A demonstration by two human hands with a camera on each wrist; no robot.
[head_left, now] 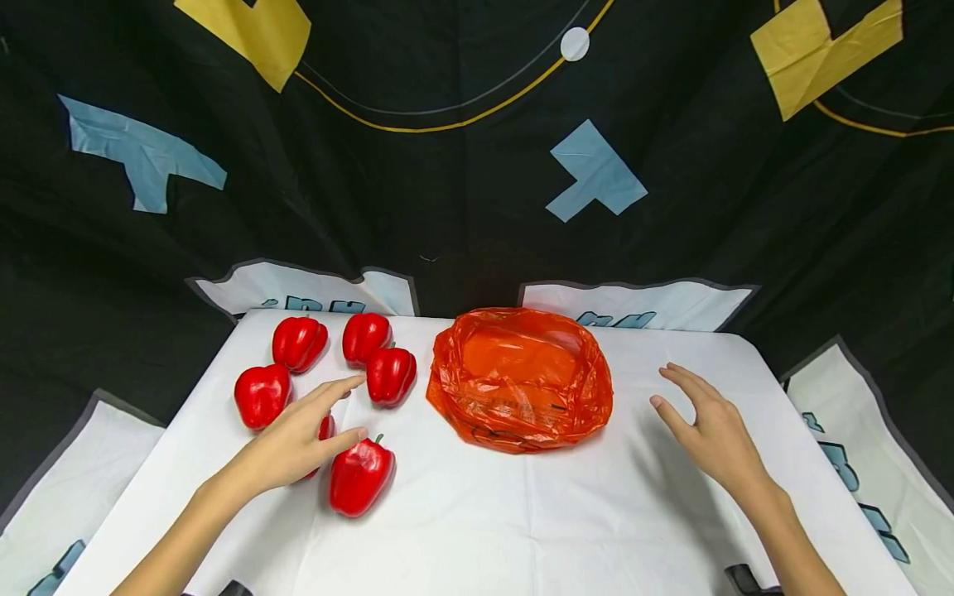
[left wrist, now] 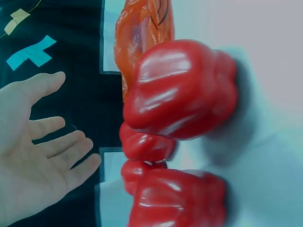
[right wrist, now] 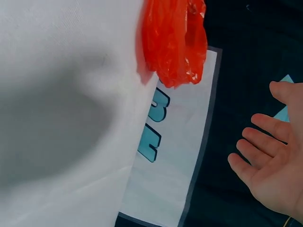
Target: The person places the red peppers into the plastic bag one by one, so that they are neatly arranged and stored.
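Observation:
Several shiny red bell peppers lie on the left part of a white table, among them a near one [head_left: 362, 478] with a green stem. My left hand [head_left: 301, 439] hovers over this group, fingers spread and holding nothing; it partly hides one pepper. In the left wrist view, a large bell pepper [left wrist: 182, 90] appears beside the hand [left wrist: 42, 156], apart from it. An orange plastic bag [head_left: 522, 381] sits with its mouth open at the table's centre. To the bag's right, my right hand [head_left: 715, 430] is raised above the table with relaxed fingers, touching nothing.
The white tabletop [head_left: 581, 521] carries the peppers and the bag. Behind it hangs a black cloth [head_left: 462, 215] with yellow and blue patches. Dark objects [head_left: 749, 579] show at the near edge by the forearms.

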